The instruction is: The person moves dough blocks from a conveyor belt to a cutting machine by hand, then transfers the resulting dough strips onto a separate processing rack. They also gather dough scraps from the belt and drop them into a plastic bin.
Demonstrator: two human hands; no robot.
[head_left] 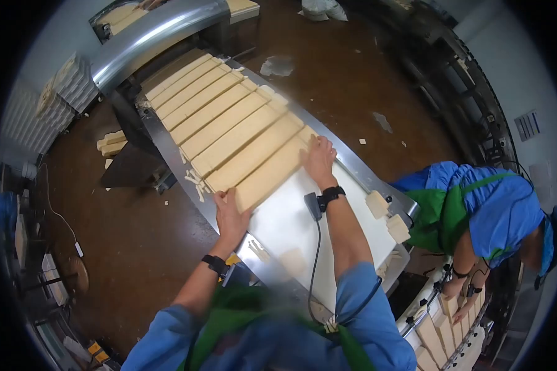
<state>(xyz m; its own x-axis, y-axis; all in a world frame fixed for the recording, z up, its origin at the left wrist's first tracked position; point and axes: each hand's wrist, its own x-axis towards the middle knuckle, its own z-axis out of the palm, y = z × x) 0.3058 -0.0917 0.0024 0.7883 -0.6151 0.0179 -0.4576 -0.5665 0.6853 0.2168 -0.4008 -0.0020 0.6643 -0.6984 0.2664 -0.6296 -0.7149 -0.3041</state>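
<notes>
The left hand (230, 216) and right hand (319, 163) pinch the nearest dough strip (271, 176) by its ends; uneven pulling could tear it.

White stacks (75, 86) stand at the left, a white bag (319, 8) (it looks lumpy) sits on the brown floor (337, 83), and a paper (527, 125) hangs on the right wall (504, 59).

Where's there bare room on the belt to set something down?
The white belt is bare between the nearest slab, the left wrist and the right forearm; another bare strip separates that forearm from the square pieces. Crowded: farther up, slabs lie side by side; scraps litter the left edge.
</notes>
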